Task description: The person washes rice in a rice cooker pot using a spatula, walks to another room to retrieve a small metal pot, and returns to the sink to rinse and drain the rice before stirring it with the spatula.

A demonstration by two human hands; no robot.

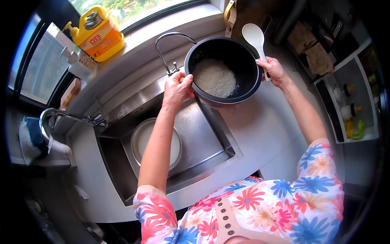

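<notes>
A black rice cooker pot (248, 77) with white rice (215, 78) in its bottom is held over the counter, just right of the sink, and tilted so its inside shows. My left hand (178, 90) grips the pot's left rim, thumb over the edge. At the right rim is my right hand (274, 71), its fingers closed on the handle of a white rice paddle (254, 35) and against the pot. The paddle's head points up and away from me. In the sink sits a round metal bowl (177, 142) with cloudy whitish liquid, partly hidden behind my left forearm.
The steel sink (203, 142) is set into a white counter (260, 130). A small curved tap (159, 44) stands behind it, a larger faucet (73, 116) at its left. A yellow detergent jug (101, 38) stands on the windowsill; a shelf unit (357, 93) stands at the right.
</notes>
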